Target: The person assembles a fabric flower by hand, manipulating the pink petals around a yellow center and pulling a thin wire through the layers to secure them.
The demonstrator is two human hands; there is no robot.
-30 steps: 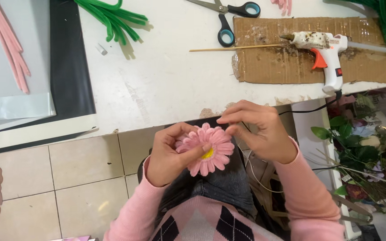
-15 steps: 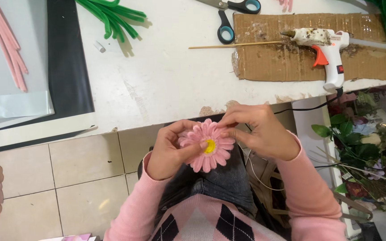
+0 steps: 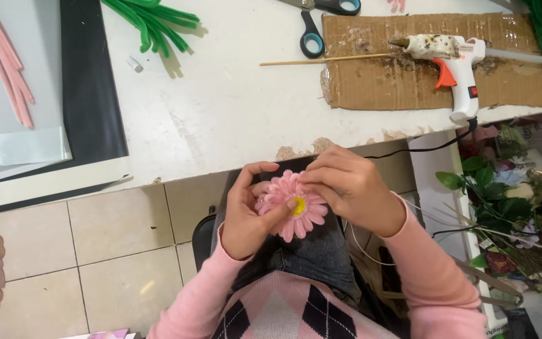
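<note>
Cradling a pink fabric daisy with a yellow centre (image 3: 291,210) over the lap, below the white surface (image 3: 233,119) edge, the left hand (image 3: 246,216) pinches its petals while right fingers (image 3: 321,182) nip the rim: light, floppy, best gripped behind the head

The person wore a soft pink long-sleeved knit top with snug ribbed cuffs at both wrists, a front panel of black, white and pink argyle diamonds, and dark grey-blue denim jeans across the lap.
</note>
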